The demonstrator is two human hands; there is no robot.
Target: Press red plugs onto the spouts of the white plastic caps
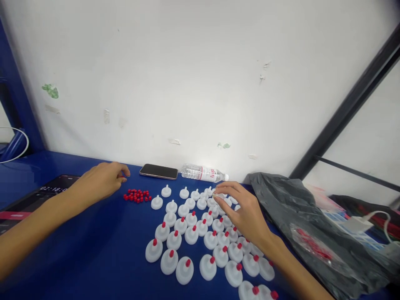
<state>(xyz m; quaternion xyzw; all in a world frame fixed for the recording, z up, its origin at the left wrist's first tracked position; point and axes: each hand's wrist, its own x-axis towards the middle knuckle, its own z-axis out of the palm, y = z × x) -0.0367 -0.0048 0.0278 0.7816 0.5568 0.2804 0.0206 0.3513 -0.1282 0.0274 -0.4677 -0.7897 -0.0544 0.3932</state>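
My left hand (106, 179) is over the table at the left, its thumb and fingers curled into a pinch. A speck of red shows between the fingertips, apparently a small red cap (121, 175). Just right of it and lower lies a loose pile of small red caps (137, 196). My right hand (242, 206) reaches over the far right part of a group of white domed nozzle lids, thumb and fingertips closing about a white nozzle lid (215, 194), partly hidden. Many nearer lids, such as this lid (184, 273), wear red caps on their spouts; farther ones, like this bare lid (166, 191), have none.
Along the wall lie a phone (158, 171) and a clear plastic bottle (204, 173) on its side. A tablet with a timer (40, 193) is partly under my left arm. At right, a dark grey plastic bag (281, 204) carries a clear packet of red pieces (315, 246).
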